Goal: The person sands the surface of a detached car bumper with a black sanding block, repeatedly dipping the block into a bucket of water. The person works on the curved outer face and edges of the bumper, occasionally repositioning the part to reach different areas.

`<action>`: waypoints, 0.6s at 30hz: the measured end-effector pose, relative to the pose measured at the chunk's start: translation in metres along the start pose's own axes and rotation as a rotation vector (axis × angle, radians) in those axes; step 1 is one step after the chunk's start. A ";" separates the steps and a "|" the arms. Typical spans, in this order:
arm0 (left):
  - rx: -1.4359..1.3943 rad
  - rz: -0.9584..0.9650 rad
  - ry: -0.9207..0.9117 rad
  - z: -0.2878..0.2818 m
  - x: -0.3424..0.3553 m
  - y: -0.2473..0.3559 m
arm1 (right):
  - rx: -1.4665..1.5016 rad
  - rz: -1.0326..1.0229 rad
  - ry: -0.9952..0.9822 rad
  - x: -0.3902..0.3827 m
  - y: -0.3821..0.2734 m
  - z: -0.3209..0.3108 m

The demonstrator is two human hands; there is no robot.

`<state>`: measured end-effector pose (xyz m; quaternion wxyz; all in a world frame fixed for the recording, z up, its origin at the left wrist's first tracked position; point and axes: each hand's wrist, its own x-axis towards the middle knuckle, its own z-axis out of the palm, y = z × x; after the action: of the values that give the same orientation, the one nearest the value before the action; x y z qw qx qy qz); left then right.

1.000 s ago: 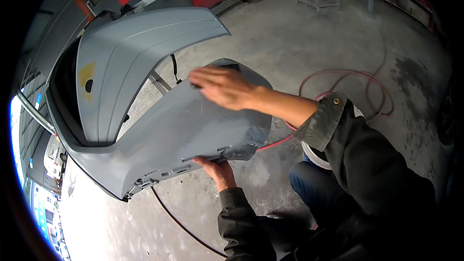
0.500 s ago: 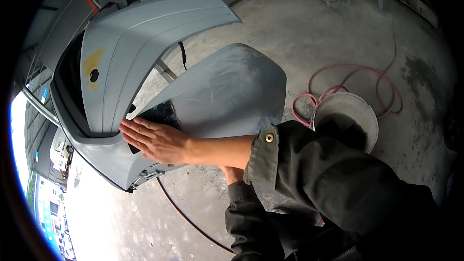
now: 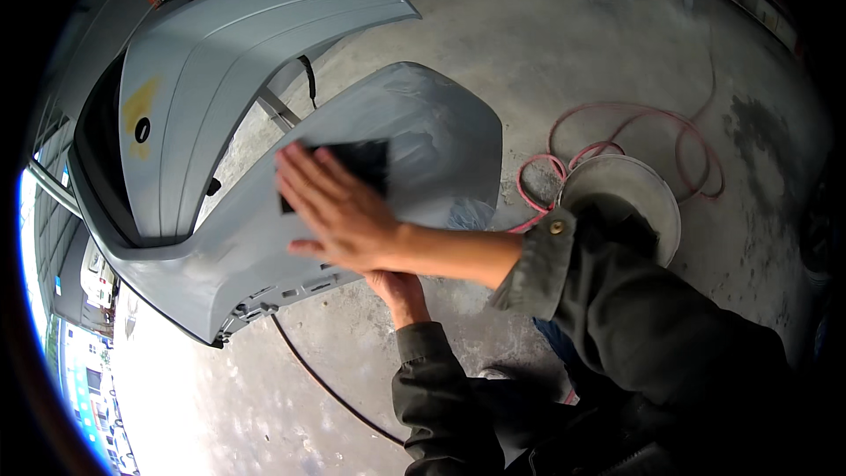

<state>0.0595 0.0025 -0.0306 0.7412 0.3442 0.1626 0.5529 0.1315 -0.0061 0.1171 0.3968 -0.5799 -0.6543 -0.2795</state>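
Your right grip lies flat and uncurled, thumb apart, over a black sandpaper sheet on the grey bumper cover, which is before you, left of the bucket. Your left grip is at the cover's lower edge, partly hidden by your right one; I cannot tell whether it clamps there.

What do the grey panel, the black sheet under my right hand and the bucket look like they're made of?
Grey panel: probably plastic with a dull, primer-like finish; small slots line its lower edge. Black sheet: thin, flat and dark, perhaps sanding paper; any grit is too small to tell. Bucket: likely plastic, judging by its pale, dull wall.
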 end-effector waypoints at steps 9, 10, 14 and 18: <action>0.004 0.023 0.121 0.022 -0.005 0.008 | 0.059 0.252 0.058 -0.032 0.138 -0.039; 0.010 0.022 0.119 0.020 -0.005 0.006 | 0.053 0.287 0.091 -0.033 0.133 -0.034; 0.001 0.018 0.079 0.017 -0.003 0.006 | 0.017 0.149 0.034 -0.008 0.067 -0.015; 0.050 0.059 0.011 0.006 -0.004 0.011 | 0.043 -0.130 0.026 0.007 0.002 0.000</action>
<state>0.0543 -0.0011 -0.0193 0.7148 0.3644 0.1699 0.5722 0.1329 -0.0018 0.1232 0.3986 -0.5238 -0.6913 -0.2980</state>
